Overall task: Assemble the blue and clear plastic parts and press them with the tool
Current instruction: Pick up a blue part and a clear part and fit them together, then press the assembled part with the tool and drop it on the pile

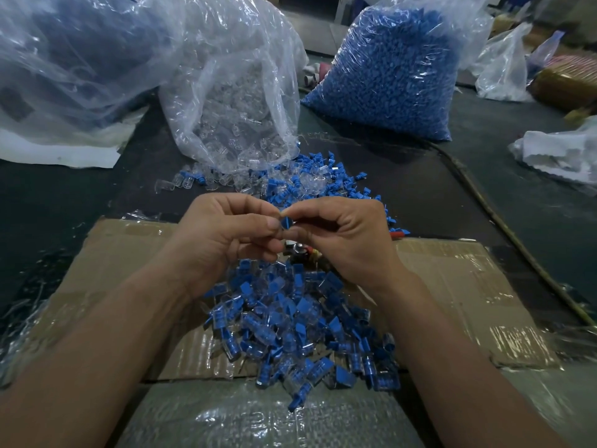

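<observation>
Both grips, left hand [226,234] and right hand [342,236], pinch one small blue part [286,223] (maybe a clear bit too) above the pile [290,324]; bare cardboard [452,286] lies on each side.

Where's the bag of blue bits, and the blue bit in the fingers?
bag of blue bits [387,69]: head view, on its bulging front.
blue bit [286,223]: head view, on its visible flat face.

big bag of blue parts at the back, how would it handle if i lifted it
The bag of blue parts is stuffed full, so probably heavy. Its loose small pieces would likely shift and sag. The thin glossy film may slip or stretch.
</observation>
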`<state>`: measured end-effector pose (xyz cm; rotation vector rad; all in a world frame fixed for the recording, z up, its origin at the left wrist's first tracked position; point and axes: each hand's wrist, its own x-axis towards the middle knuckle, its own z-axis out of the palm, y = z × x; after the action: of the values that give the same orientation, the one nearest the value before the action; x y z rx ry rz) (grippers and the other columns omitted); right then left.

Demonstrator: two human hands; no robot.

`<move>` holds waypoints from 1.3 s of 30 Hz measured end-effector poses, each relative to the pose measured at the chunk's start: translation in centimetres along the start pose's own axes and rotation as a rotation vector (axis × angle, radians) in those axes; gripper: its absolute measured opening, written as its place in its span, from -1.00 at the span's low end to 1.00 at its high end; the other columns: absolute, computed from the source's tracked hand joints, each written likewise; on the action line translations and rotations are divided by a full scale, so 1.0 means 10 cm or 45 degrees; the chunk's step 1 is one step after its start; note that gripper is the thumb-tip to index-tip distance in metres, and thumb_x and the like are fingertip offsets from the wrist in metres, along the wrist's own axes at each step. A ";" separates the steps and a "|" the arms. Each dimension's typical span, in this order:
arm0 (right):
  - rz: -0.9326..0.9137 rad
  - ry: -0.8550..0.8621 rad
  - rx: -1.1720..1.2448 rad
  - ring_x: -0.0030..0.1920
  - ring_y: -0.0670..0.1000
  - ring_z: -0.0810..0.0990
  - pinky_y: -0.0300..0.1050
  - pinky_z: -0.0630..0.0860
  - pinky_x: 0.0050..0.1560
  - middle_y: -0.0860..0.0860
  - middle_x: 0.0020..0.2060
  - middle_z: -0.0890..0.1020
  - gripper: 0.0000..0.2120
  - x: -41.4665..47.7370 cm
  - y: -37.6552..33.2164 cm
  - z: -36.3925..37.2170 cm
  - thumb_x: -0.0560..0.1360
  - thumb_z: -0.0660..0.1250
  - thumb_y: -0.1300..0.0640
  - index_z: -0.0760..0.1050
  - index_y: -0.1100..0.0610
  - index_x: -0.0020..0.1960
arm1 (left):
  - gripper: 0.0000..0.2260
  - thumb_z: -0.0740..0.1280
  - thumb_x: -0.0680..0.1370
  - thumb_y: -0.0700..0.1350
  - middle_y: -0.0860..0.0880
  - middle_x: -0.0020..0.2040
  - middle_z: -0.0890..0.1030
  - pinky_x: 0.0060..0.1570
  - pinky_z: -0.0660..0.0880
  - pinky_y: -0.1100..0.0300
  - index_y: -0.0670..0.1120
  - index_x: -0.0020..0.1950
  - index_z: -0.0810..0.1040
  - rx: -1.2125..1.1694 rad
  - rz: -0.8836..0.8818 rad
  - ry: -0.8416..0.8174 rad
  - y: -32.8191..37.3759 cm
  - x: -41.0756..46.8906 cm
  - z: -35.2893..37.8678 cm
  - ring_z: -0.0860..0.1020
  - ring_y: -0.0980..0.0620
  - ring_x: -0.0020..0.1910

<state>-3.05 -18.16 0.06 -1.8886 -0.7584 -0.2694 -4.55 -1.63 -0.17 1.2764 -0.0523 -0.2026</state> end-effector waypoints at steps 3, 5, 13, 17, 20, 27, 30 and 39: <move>-0.017 -0.009 -0.044 -0.17 -0.20 0.61 -0.36 0.54 -0.11 -0.07 -0.20 0.61 -0.74 0.00 0.01 0.00 0.32 0.44 0.30 0.59 0.23 0.01 | -0.94 0.40 0.17 -0.24 -0.11 -0.44 0.61 -0.53 0.50 0.31 -0.12 -0.41 0.64 0.009 0.007 0.005 0.00 -0.01 0.01 0.58 0.05 -0.52; -0.031 -0.017 -0.077 -0.18 -0.19 0.60 -0.36 0.53 -0.12 -0.07 -0.21 0.61 -0.77 0.00 0.01 0.00 0.32 0.44 0.31 0.61 0.27 -0.02 | -0.94 0.40 0.17 -0.26 -0.11 -0.45 0.60 -0.53 0.49 0.31 -0.11 -0.42 0.63 0.016 0.010 0.014 -0.01 0.00 0.01 0.57 0.05 -0.53; 0.311 -0.085 -0.219 -0.19 -0.22 0.58 -0.39 0.51 -0.11 -0.25 -0.26 0.57 -0.78 0.03 0.01 -0.17 0.32 0.49 0.13 0.60 0.03 -0.05 | -0.93 0.38 0.21 -0.27 -0.11 -0.45 0.59 -0.52 0.48 0.34 -0.18 -0.34 0.57 0.007 0.088 0.075 -0.05 0.02 -0.01 0.57 0.05 -0.50; 0.578 -0.232 -0.493 -0.16 -0.34 0.51 -0.51 0.38 -0.16 -0.29 -0.22 0.55 -0.80 0.03 0.13 -0.53 0.32 0.50 0.05 0.55 -0.14 -0.11 | -0.91 0.37 0.22 -0.26 -0.07 -0.46 0.58 -0.54 0.45 0.36 -0.18 -0.31 0.54 -0.002 0.138 0.149 -0.05 0.03 -0.02 0.57 0.07 -0.49; 0.779 -0.464 -0.550 -0.04 -0.30 0.46 -0.37 0.33 -0.10 -0.34 -0.11 0.50 -0.70 0.00 0.16 -0.69 0.26 0.52 0.01 0.48 -0.24 -0.11 | -0.93 0.38 0.22 -0.26 -0.06 -0.45 0.59 -0.53 0.46 0.36 -0.15 -0.33 0.56 0.000 0.148 0.168 -0.06 0.03 -0.04 0.57 0.07 -0.48; 0.846 -0.790 -0.815 0.11 -0.10 0.33 -0.08 0.36 0.12 -0.23 -0.01 0.35 -0.23 0.00 0.19 -0.59 0.18 0.57 -0.06 0.33 -0.12 0.32 | -0.92 0.37 0.24 -0.23 -0.05 -0.43 0.61 -0.46 0.51 0.31 -0.15 -0.29 0.56 0.054 0.168 0.174 -0.09 0.06 -0.08 0.58 0.08 -0.47; 0.785 -0.755 -0.870 0.03 -0.10 0.37 -0.07 0.40 0.05 -0.21 -0.08 0.37 -0.31 0.00 0.15 -0.58 0.19 0.56 -0.09 0.40 -0.11 0.27 | -0.90 0.35 0.26 -0.23 -0.05 -0.42 0.62 -0.44 0.51 0.32 -0.17 -0.24 0.53 0.077 0.159 0.172 -0.09 0.05 -0.09 0.59 0.08 -0.45; 0.665 -0.492 -1.189 -0.18 -0.05 0.40 -0.17 0.25 -0.34 -0.08 -0.15 0.50 -0.79 0.01 0.12 -0.37 0.41 0.30 0.15 0.45 -0.05 0.02 | -0.87 0.33 0.27 -0.22 -0.03 -0.41 0.62 -0.43 0.52 0.31 -0.19 -0.21 0.51 0.104 0.175 0.195 -0.06 0.03 -0.07 0.59 0.10 -0.44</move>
<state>-1.61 -21.74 0.84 -3.0023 -0.3532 0.1144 -4.25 -1.22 -0.93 1.3609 -0.0174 0.0160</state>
